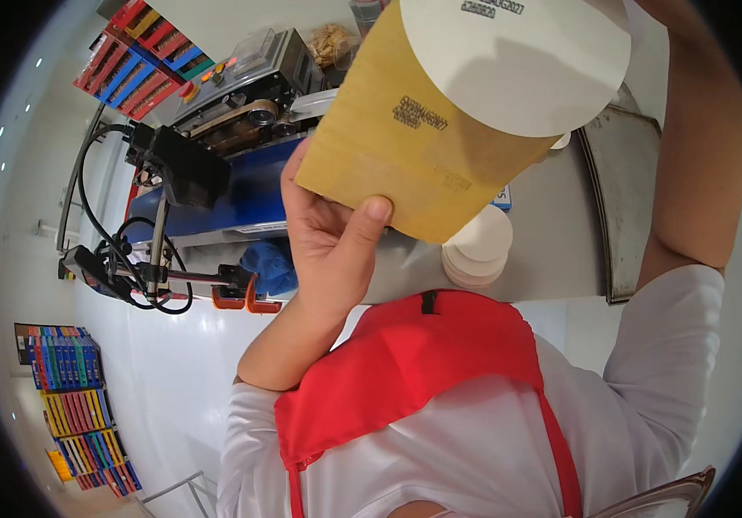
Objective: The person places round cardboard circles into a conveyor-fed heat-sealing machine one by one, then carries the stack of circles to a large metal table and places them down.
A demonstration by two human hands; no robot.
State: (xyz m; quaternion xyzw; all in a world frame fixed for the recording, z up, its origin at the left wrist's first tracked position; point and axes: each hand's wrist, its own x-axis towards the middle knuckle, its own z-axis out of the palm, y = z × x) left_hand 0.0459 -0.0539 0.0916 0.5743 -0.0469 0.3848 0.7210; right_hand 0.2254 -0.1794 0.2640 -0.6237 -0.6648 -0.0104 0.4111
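Left grip [332, 246] pinching flat, matte yellow sheet [397, 142] | right grip unseen, can't tell | smooth white disc [522, 65]

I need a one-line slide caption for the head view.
Left hand holds a flat yellow sheet, overlapped by a large round white disc.

Tan sheet [371, 151], dark-printed, tilted, round white printed disc [518, 69] overlapping its upper right
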